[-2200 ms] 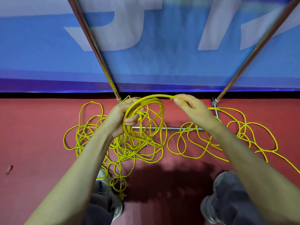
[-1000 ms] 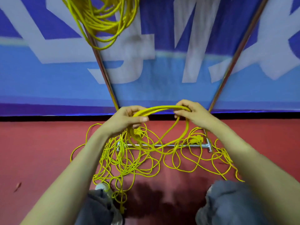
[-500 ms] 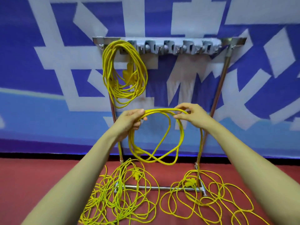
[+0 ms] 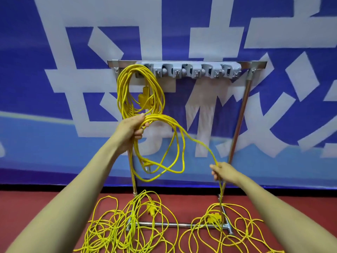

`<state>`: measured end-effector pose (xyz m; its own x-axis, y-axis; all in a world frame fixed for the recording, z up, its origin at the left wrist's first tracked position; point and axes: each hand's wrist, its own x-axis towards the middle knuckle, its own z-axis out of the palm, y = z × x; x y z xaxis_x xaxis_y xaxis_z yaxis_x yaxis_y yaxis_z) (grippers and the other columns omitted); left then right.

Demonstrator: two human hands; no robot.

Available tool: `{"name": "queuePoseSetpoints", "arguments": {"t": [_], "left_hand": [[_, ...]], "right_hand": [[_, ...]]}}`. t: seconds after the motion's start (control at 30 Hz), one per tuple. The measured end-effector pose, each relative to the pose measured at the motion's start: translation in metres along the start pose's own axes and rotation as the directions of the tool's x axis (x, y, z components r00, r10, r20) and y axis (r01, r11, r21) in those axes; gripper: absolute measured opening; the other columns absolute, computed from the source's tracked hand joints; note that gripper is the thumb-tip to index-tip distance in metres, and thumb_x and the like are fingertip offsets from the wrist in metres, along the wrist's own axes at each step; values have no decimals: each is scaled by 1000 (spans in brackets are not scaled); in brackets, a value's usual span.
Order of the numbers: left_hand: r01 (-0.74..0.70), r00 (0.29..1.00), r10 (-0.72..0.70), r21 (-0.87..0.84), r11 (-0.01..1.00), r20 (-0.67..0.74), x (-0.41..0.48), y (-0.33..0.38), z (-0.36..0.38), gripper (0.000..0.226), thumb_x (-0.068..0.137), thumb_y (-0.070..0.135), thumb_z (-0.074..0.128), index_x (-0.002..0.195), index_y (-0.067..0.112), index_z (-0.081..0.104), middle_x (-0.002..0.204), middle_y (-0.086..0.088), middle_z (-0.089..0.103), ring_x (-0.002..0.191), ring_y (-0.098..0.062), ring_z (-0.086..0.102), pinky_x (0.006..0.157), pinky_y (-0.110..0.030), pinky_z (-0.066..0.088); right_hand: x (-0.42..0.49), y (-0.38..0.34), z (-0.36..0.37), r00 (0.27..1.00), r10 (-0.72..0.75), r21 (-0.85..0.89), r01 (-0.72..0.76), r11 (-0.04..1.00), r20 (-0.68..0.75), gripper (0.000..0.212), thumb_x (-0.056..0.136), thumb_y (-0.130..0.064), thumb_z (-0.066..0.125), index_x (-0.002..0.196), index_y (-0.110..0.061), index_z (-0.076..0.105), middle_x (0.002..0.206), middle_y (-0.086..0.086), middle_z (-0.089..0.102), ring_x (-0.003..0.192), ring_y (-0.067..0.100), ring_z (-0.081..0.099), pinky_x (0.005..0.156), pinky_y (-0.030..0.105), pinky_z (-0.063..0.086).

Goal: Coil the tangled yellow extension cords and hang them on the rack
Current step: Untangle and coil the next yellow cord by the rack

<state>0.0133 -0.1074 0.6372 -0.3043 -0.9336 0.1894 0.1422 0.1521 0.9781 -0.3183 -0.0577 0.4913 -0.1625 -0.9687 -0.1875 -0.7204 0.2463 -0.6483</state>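
Loops of yellow cord point(image 4: 160, 117) hang gathered in the curled fingers of the left hand point(image 4: 132, 129) near centre, while the right hand point(image 4: 223, 171), at four o'clock, pinches the trailing strand, seemingly to feed another turn from the floor tangle point(image 4: 113, 227) at six, below the rack point(image 4: 191, 71) whose eleven-o'clock hook already bears one coil point(image 4: 122, 92).

Down on the red floor point(image 4: 36, 207), well below both grips, it's busy: a tangled heap point(image 4: 113, 232) of yellow cord sprawls under the left grip point(image 4: 132, 129), and a looser heap point(image 4: 242, 234) spreads under the right grip point(image 4: 223, 172). The rack point(image 4: 240, 114) stands there too, its foot bar point(image 4: 164, 224) crossed by cords. Above the left grip, one coil point(image 4: 122, 95) hangs from the hook rail point(image 4: 197, 71).
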Motion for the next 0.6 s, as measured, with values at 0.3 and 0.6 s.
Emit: {"name": "queuePoseSetpoints", "arguments": {"t": [0.3, 0.6], "left_hand": [[118, 993, -94, 441, 890, -77, 3, -57, 17, 13, 103, 17, 42, 91, 19, 39, 67, -8, 57, 35, -6, 31, 38, -17, 23], [143, 990, -130, 310, 940, -60, 5, -47, 40, 5, 103, 7, 41, 102, 12, 40, 80, -7, 62, 55, -13, 38, 46, -18, 32]], "right_hand": [[3, -90, -70, 849, -279, -159, 231, 960, -449, 18, 96, -6, 35, 112, -5, 44, 103, 15, 49, 85, 28, 47, 71, 36, 39], [-25, -129, -45, 835, -387, -498, 545, 675, 391, 28, 91, -9, 54, 116, -13, 66, 107, -1, 69, 84, 2, 55, 67, 11, 36]]}}
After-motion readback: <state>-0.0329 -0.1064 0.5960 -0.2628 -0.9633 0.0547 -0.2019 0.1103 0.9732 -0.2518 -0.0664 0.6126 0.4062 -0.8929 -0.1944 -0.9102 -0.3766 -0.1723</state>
